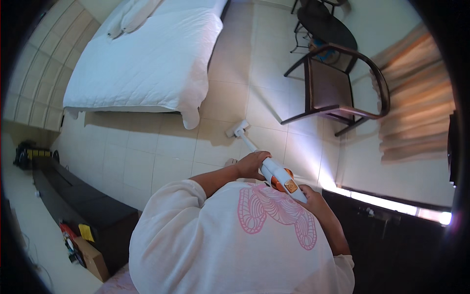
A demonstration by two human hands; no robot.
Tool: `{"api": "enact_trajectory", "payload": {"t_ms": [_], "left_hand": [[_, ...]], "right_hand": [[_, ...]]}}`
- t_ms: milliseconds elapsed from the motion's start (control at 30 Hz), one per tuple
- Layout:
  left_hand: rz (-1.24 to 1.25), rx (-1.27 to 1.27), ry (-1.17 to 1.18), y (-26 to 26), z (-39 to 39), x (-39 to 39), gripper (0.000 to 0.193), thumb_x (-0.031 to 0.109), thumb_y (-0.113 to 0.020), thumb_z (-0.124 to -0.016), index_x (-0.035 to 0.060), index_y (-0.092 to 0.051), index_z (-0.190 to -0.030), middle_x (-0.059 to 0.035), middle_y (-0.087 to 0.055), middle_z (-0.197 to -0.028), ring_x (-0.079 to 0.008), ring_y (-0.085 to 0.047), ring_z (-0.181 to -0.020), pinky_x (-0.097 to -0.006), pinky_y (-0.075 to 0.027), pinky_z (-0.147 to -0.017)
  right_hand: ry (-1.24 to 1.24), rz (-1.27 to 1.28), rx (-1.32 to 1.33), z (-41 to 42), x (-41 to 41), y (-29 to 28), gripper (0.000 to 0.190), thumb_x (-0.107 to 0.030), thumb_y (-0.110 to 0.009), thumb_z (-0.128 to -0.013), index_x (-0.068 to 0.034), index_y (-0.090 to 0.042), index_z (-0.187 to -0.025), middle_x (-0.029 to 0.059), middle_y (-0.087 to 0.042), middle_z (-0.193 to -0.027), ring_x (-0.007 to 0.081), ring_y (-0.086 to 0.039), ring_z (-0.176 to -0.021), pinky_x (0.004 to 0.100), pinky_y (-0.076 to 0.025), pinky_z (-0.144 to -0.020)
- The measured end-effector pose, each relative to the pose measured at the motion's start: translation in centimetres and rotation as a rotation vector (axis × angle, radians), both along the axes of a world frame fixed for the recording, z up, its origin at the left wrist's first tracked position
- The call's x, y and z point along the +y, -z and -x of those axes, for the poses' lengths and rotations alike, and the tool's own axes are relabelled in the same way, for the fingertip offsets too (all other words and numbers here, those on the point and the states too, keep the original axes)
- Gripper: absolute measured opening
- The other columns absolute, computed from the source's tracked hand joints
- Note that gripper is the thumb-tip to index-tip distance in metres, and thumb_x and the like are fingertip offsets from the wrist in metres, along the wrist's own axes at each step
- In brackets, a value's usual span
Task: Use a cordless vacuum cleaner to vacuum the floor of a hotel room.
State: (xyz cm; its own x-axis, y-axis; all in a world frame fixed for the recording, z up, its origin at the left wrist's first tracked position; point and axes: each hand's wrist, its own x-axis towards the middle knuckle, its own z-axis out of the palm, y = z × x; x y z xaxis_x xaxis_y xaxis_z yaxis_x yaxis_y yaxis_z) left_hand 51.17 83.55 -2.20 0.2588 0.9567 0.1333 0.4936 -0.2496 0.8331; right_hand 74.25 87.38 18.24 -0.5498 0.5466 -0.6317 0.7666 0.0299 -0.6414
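Note:
A white cordless stick vacuum cleaner (276, 169) with an orange part slants across the front of my body. My left hand (253, 165) grips it near the top of its white tube. At the rear end of the vacuum's body, my right hand (308, 197) is closed around the handle. The floor head (238, 128) lies flat on the pale floor tiles (224, 99), a little way off the near corner of the bed.
A bed with a white quilt (147, 62) stands ahead on the left. A dark wooden armchair (330, 84) and an oval table (326, 25) are at the right, by an orange curtain (415, 95). A long dark cabinet (88, 194) is at the left, with a cardboard box (91, 257) beside it.

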Motion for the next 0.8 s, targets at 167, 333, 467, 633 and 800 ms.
{"api": "enact_trajectory", "payload": {"t_ms": [167,333,467,633,800], "left_hand": [[-0.061,0.031,-0.225,-2.7,1.1,-3.0,0.082,0.023,-0.081,-0.052,0.0028,-0.038,-0.119,-0.0175,-0.049,-0.115,-0.0342,-0.049,-0.106,-0.0396,-0.04,-0.093],[0.11,0.031,-0.44,-4.1,4.6,-8.0,0.077,0.026,-0.082,-0.054,0.0015,-0.044,-0.117,-0.018,-0.051,-0.113,-0.0338,-0.05,-0.106,-0.0392,-0.041,-0.092],[0.161,0.052,-0.658,-4.4,8.6,-13.2,0.076,0.024,-0.084,-0.053,0.0014,-0.047,-0.116,-0.017,-0.053,-0.113,-0.0334,-0.051,-0.106,-0.0381,-0.042,-0.091],[0.117,0.034,-0.88,-2.8,15.1,-20.5,0.066,0.027,-0.08,-0.057,0.0034,-0.049,-0.11,-0.0162,-0.055,-0.11,-0.0339,-0.05,-0.106,-0.0408,-0.04,-0.091],[0.041,-0.012,-1.048,-1.5,23.0,-28.6,0.055,0.023,-0.073,-0.066,0.0041,-0.048,-0.11,-0.0155,-0.055,-0.11,-0.0343,-0.05,-0.105,-0.0407,-0.04,-0.091]], "right_hand": [[-0.187,0.073,0.022,1.4,3.0,-2.3,0.048,-0.032,-0.063,-0.082,-0.001,-0.05,-0.115,0.0182,-0.062,-0.098,0.0251,-0.061,-0.088,0.0328,-0.046,-0.078],[-0.392,0.096,0.011,6.9,3.4,-1.9,0.048,-0.03,-0.063,-0.081,-0.001,-0.049,-0.117,0.0162,-0.062,-0.098,0.0224,-0.061,-0.089,0.0312,-0.045,-0.079],[-0.508,0.202,0.036,13.4,1.6,-1.8,0.046,-0.027,-0.064,-0.081,-0.001,-0.05,-0.117,0.0145,-0.063,-0.099,0.0208,-0.06,-0.09,0.0306,-0.046,-0.08],[-0.736,0.16,0.044,23.8,-2.4,-1.1,0.045,-0.025,-0.064,-0.081,-0.003,-0.05,-0.118,0.0143,-0.063,-0.099,0.0209,-0.06,-0.09,0.0292,-0.045,-0.08],[-0.841,0.136,-0.088,35.3,-8.8,-1.1,0.042,-0.018,-0.066,-0.078,-0.007,-0.053,-0.116,0.0065,-0.063,-0.1,0.0127,-0.057,-0.09,0.0233,-0.042,-0.08]]}}
